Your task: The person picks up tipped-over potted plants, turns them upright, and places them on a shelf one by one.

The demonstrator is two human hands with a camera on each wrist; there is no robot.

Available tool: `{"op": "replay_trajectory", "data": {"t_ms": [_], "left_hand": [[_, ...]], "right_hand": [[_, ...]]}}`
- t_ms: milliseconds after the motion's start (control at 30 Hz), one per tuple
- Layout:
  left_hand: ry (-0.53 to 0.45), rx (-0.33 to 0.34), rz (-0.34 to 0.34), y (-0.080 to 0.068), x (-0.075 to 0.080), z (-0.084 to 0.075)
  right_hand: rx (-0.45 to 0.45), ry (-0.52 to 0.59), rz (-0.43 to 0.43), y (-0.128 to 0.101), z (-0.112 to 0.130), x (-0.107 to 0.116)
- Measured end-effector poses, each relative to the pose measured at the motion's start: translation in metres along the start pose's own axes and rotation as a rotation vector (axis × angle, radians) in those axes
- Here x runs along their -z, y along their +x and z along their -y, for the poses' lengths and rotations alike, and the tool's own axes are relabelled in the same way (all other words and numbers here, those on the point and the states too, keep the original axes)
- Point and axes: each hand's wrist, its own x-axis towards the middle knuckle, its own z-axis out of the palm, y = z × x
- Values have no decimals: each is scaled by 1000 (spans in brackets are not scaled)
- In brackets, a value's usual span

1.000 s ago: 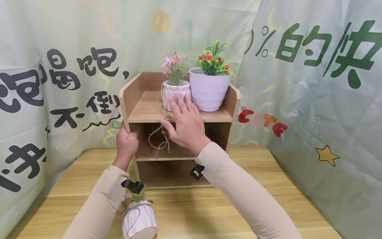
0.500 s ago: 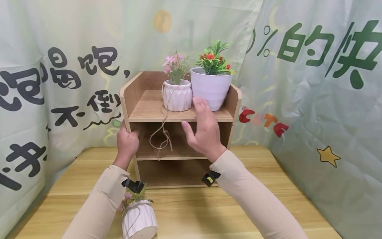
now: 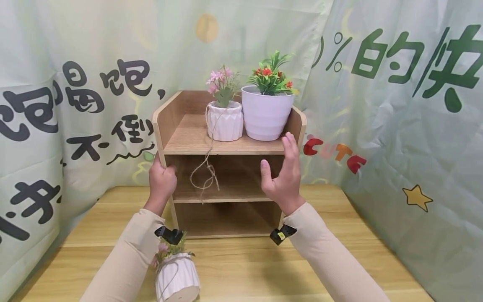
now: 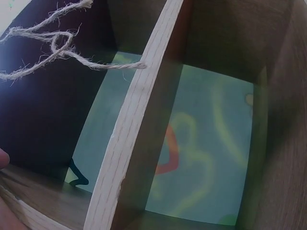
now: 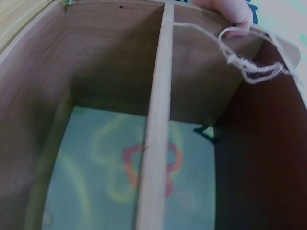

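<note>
A wooden shelf (image 3: 185,138) of several boards stands on the table. My left hand (image 3: 162,182) grips its left side panel, the thumb showing on the inner face. In front of the shelf's right side is my right hand (image 3: 284,180), fingers straight, thumb apart, holding nothing. A small white pot (image 3: 228,128) with pink flowers sits on the top board. Its twine (image 3: 207,161) hangs over the front edge in a loop. Beside it stands a larger white pot (image 3: 266,117) with red flowers. Both wrist views look into the shelf past its middle board (image 5: 160,120).
Another small white pot (image 3: 177,279) with pink flowers lies tipped on the wooden table (image 3: 234,268), partly behind my left forearm. Printed curtains (image 3: 396,134) close off the back and sides.
My right hand has left the small white pot and moved right and down, to the shelf's right side. The left hand keeps its grip. Both pots on top stay put.
</note>
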Motion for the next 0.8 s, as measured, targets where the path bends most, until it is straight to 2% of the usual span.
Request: {"op": "replay_trajectory", "data": {"t_ms": [133, 267, 533, 800], "left_hand": [[-3, 2, 2, 0, 0, 0], [-5, -2, -1, 0, 0, 1], [2, -9, 7, 0, 0, 0], [-1, -8, 7, 0, 1, 1]], "right_hand": [[-27, 26, -75, -10, -13, 5], [-68, 7, -94, -18, -25, 8], [-237, -57, -3, -33, -39, 11], [-382, -68, 84, -38, -46, 9]]}}
